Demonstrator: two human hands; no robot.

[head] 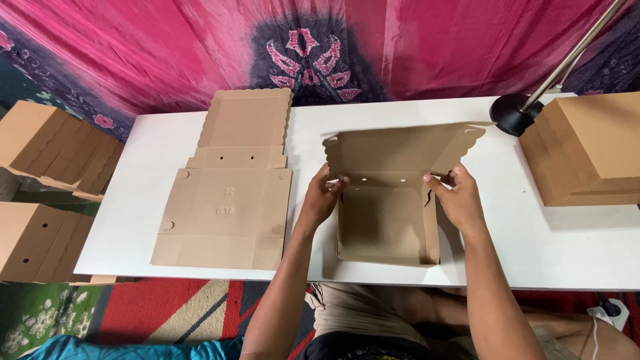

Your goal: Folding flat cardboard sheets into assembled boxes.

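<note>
A brown cardboard box point(387, 223) stands half-formed on the white table point(533, 247), its side walls up and its scalloped lid point(400, 148) raised at the back. My left hand point(325, 197) grips the box's back left corner, fingers on the wall. At the back right corner my right hand point(455, 199) holds the wall, thumb on the inside. To the left, a stack of flat unfolded box blanks point(230, 200) lies on the table.
A stack of finished closed boxes point(587, 150) sits at the right, beside a black lamp base point(517, 113) with a metal pole. More folded boxes point(47, 180) are piled off the table's left. A pink and purple cloth hangs behind.
</note>
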